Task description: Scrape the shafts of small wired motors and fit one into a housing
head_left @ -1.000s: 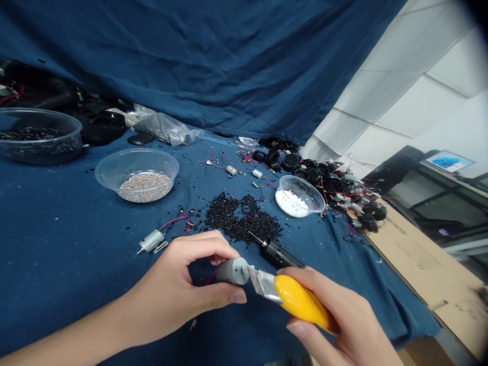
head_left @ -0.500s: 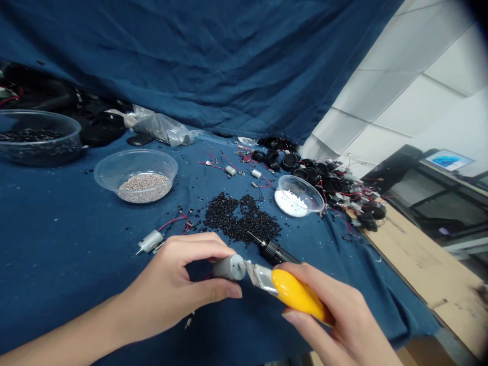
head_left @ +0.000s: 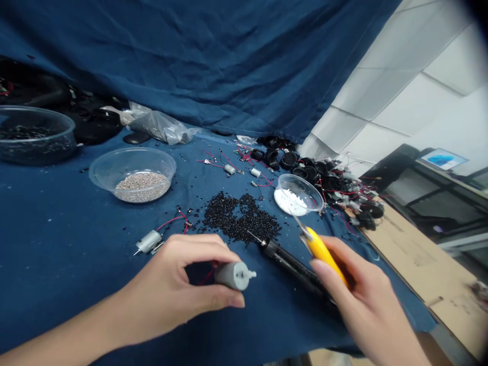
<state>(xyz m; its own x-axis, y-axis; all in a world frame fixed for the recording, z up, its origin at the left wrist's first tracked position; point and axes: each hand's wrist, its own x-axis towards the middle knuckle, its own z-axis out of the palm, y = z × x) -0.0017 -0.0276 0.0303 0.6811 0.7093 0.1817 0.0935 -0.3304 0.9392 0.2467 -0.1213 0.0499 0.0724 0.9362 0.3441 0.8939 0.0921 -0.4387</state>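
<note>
My left hand (head_left: 179, 290) pinches a small grey motor (head_left: 232, 275) between thumb and fingers, its white shaft end pointing right and a red wire trailing under the palm. My right hand (head_left: 362, 295) grips yellow-handled pliers (head_left: 318, 247), their metal tip pointing up toward a clear bowl of white bits (head_left: 299, 195). A black screwdriver (head_left: 290, 264) lies on the blue cloth between my hands, partly under the right one. A heap of small black pieces (head_left: 240, 216) lies just beyond.
Another small motor (head_left: 148, 241) with red wires lies left of the heap. A clear bowl of grey pellets (head_left: 131, 173) and a bowl of dark parts (head_left: 34, 134) stand at the left. Black round parts with wired motors (head_left: 335, 185) are piled at the right. The table edge (head_left: 404, 264) runs along the right.
My right hand has pulled the pliers off the motor's end and swung them up and right, toward the bowl of white bits. The left hand keeps the motor in much the same place.
</note>
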